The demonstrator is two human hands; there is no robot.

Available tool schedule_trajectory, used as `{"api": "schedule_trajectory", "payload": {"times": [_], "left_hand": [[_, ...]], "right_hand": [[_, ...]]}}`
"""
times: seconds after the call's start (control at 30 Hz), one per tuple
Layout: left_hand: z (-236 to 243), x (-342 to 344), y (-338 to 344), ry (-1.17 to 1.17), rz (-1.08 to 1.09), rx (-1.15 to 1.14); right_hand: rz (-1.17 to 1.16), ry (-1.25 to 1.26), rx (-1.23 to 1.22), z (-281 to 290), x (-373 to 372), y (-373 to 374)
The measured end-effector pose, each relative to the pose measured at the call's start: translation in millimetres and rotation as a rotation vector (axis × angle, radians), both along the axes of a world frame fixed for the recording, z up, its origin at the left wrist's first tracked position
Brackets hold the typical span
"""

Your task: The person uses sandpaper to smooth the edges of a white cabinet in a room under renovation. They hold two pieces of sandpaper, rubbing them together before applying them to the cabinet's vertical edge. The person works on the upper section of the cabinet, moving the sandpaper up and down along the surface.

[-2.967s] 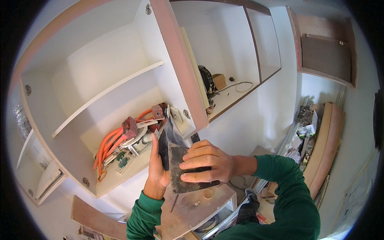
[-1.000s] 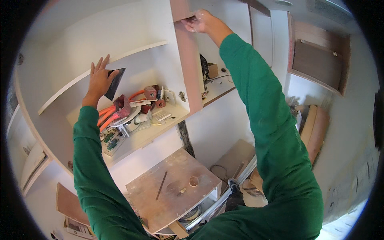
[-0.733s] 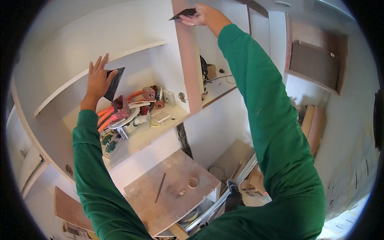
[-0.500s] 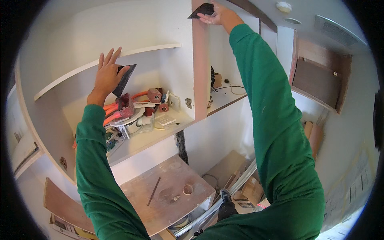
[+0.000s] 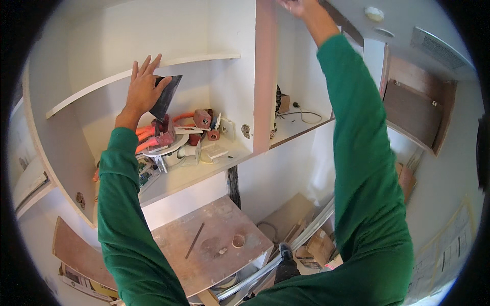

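My left hand is raised in front of the white cabinet, its fingers stretched up. Its thumb clamps a flat black putty spreader against the palm, and the blade points down. High up by the pinkish cabinet upright, my right hand is cut off by the top edge of the view. The half-second-old picture shows a second black spreader in its fingers; now that blade is almost wholly out of sight. Both arms wear green sleeves.
Orange-and-red tools and loose parts crowd the cabinet floor below a thin white shelf. Lower down, a dusty wooden top bears a stick and a small round piece. Metal profiles and cardboard boxes lie at the right.
My right hand has moved upward along the cabinet upright, partly leaving the view. My left hand keeps its spreader in much the same place. The whole view has shifted slightly.
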State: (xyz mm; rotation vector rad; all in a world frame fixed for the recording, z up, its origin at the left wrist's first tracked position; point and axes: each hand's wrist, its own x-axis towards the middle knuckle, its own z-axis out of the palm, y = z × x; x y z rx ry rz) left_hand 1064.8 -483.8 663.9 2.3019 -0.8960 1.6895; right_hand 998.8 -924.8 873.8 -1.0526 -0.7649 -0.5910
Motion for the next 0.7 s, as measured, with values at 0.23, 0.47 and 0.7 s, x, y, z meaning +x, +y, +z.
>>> {"api": "schedule_trajectory", "payload": {"times": [0.23, 0.47, 0.7], "left_hand": [[-57.7, -108.1, -46.5, 1.158, -1.332, -0.944], [-108.2, -212.0, -86.7, 1.421, -1.729, -1.287], [-114.8, -251.1, -84.2, 1.091, -1.564, -1.32]], "right_hand": [[-0.828, -0.509, -0.627, -198.6, -156.0, 99.7], [-0.894, -1.275, -0.979, -303.0, -211.6, 128.2], [-1.091, -1.028, -1.077, -300.0, -178.9, 118.5]]}}
